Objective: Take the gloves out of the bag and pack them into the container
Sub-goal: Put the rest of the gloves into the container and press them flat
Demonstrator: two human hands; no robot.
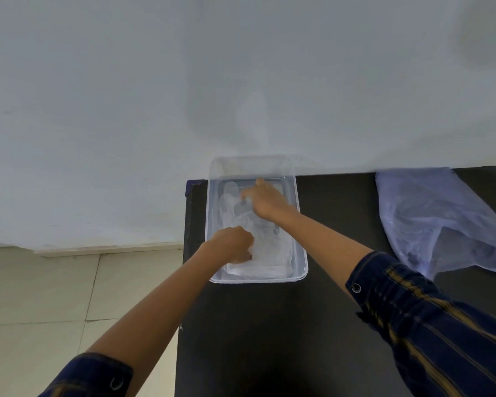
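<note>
Both in the clear container (pixel 299 224) now: left hand (pixel 232 244) fisted, right hand (pixel 265 202) spread, pressing clear gloves (pixel 258 239) flat. Could spring back up once released.

Both arms extended fwd — left hand (pixel 232 244) curled, right hand (pixel 267 202) fingers down.
</note>
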